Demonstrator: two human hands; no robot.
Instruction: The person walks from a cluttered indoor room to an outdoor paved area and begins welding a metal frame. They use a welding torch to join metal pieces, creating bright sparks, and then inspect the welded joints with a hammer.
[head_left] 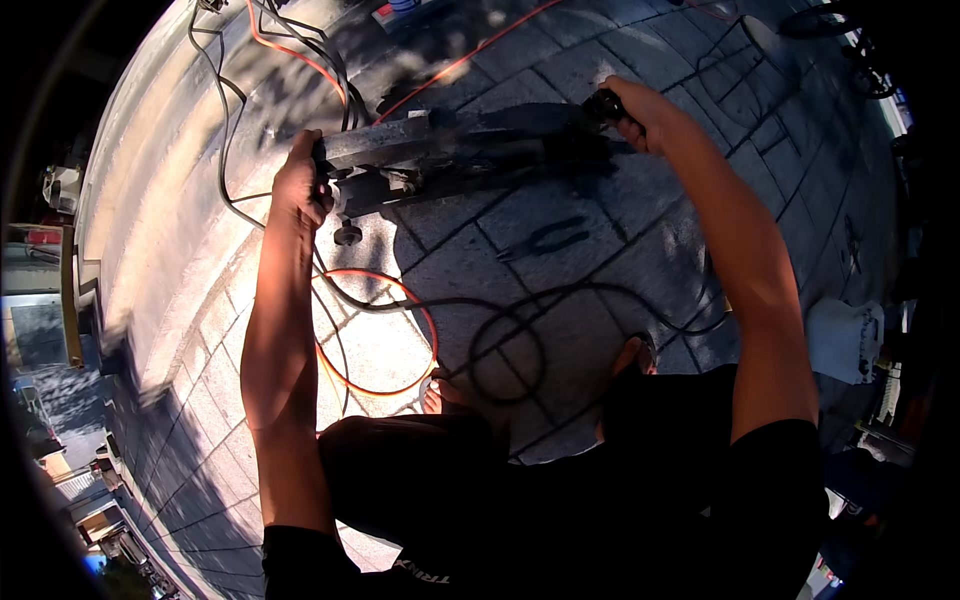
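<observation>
Grey metal bar (385, 143) is lying across the stone-paved ground (560, 250), ahead of the person, with its far portion running into deep shadow. Left hand (300, 185) is closing around the near, sunlit end of the bar, fingers wrapped over its upper edge. Right hand (628, 108) is gripping a dark handle (603, 103) at the shadowed end; what the handle belongs to cannot be determined. A small round dark part (347, 234) is sitting on the paving just below the bar. An orange cable (400, 330) and a black cable (510, 345) are looping over the slabs between the bar and the person's bare feet (440, 392). Pliers (545, 240) are lying on the paving in shadow, apart from both hands.
</observation>
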